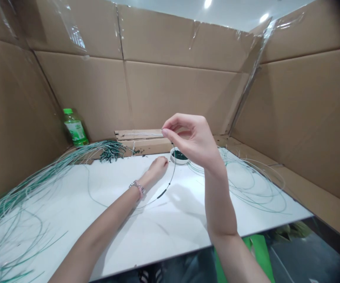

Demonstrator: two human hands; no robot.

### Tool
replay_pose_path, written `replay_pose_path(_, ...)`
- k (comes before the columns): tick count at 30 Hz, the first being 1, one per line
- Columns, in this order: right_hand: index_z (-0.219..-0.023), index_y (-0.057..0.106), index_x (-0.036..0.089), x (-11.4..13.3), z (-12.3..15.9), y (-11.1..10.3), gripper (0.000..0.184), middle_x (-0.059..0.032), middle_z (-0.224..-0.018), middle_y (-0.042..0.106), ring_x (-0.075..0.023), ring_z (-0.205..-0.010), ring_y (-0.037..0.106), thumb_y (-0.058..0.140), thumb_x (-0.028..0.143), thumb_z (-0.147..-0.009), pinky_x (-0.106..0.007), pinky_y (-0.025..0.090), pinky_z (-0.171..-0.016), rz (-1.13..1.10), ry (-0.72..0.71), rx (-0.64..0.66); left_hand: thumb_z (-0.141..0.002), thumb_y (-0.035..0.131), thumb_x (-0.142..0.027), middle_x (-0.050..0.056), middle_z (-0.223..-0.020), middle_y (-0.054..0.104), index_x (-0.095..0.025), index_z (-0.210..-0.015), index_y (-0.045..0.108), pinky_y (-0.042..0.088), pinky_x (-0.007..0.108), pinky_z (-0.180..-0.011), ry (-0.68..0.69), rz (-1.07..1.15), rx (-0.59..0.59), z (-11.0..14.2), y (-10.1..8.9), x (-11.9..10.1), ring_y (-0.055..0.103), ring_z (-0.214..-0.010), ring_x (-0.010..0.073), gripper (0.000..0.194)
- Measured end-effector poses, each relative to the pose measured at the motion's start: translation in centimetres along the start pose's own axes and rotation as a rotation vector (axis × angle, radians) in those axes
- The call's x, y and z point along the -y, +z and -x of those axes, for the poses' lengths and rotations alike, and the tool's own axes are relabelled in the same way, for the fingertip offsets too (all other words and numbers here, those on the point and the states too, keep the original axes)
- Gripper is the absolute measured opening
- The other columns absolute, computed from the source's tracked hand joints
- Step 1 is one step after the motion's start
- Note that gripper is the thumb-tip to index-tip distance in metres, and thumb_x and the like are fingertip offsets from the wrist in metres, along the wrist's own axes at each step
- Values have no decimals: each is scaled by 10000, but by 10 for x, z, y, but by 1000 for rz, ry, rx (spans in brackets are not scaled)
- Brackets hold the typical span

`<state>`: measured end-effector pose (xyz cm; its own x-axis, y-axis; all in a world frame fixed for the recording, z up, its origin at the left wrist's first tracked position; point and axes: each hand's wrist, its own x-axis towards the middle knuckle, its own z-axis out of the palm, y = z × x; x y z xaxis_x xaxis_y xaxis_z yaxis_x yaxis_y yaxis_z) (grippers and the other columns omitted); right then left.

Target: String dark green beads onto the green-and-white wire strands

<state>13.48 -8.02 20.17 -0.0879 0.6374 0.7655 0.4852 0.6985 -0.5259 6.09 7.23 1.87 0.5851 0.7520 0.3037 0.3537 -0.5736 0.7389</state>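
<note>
Raised above the table, my right hand pinches the end of a thin wire between thumb and forefinger. The wire curves down to the white tabletop and passes by my left forearm; a dark sleeve-like piece and small dark bits sit along it. My left hand rests low on the tabletop with its fingers curled closed, and whatever they hold is too small to make out. Just right of it stands a small white bowl with dark green bits inside, partly hidden behind my right hand.
A big bundle of green wires with dark ends covers the left side. Loose coiled wires lie on the right. A green-capped bottle stands at the back left. Cardboard walls enclose the white table, with a cardboard strip along its back.
</note>
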Motion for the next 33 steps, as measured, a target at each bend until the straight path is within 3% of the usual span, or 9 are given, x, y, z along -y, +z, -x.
replay_pose_path(3, -718, 610, 138, -1, -1, -1, 82, 25, -681, 609, -56, -642, 572, 578, 123, -792, -149, 488, -576, 8, 8, -7, -771, 633, -328, 110, -845, 701, -85, -857, 668, 497, 322, -754, 28, 189, -118, -6, -26, -18, 624, -839, 216, 260)
replay_pose_path(7, -744, 600, 145, 0, 1, -2, 64, 21, -711, 614, -67, -663, 590, 582, 149, -805, -163, 523, -601, 14, -3, -67, -809, 569, -459, 82, -989, 706, -142, -1034, 658, 505, 255, -749, 99, 458, -270, -1, -74, -61, 641, -842, 145, 399)
replay_pose_path(9, -761, 599, 148, 3, 3, -1, 62, 11, -755, 638, -77, -714, 618, 583, 164, -818, -168, 546, -641, 14, -17, -102, -681, 740, -406, 43, -886, 718, -160, -916, 702, 500, 191, -687, 150, 833, -352, 13, -95, -89, 640, -758, 99, 342)
replay_pose_path(11, -772, 592, 149, 8, 6, 2, 62, -5, -825, 665, -85, -785, 641, 577, 162, -831, -155, 552, -664, 7, -34, -113, -609, 816, -324, -1, -765, 711, -178, -803, 725, 492, 138, -635, 212, 983, -374, 32, -107, -114, 624, -674, 55, 259)
replay_pose_path(16, -805, 562, 151, 18, 11, 11, 50, -31, -930, 667, -95, -862, 657, 564, 151, -855, -157, 566, -692, -61, -83, -137, -684, 781, -254, -38, -730, 715, -217, -755, 744, 518, 106, -637, 373, 1013, -293, 66, -111, -148, 624, -643, 29, 89)
replay_pose_path(22, -802, 583, 161, 26, 18, 16, 61, -19, -933, 662, -91, -855, 645, 584, 117, -844, -158, 576, -651, -14, -114, -164, -766, 717, -206, -49, -778, 726, -244, -798, 745, 524, 83, -700, 444, 938, -261, 78, -112, -153, 655, -695, 21, 57)
replay_pose_path(33, -811, 591, 165, 30, 22, 16, 83, -23, -952, 662, -127, -870, 653, 597, 83, -817, -198, 601, -617, -16, -128, -157, -764, 695, -134, -14, -776, 715, -203, -803, 724, 554, 108, -607, 539, 651, -388, 90, -119, -164, 677, -720, 76, 84)
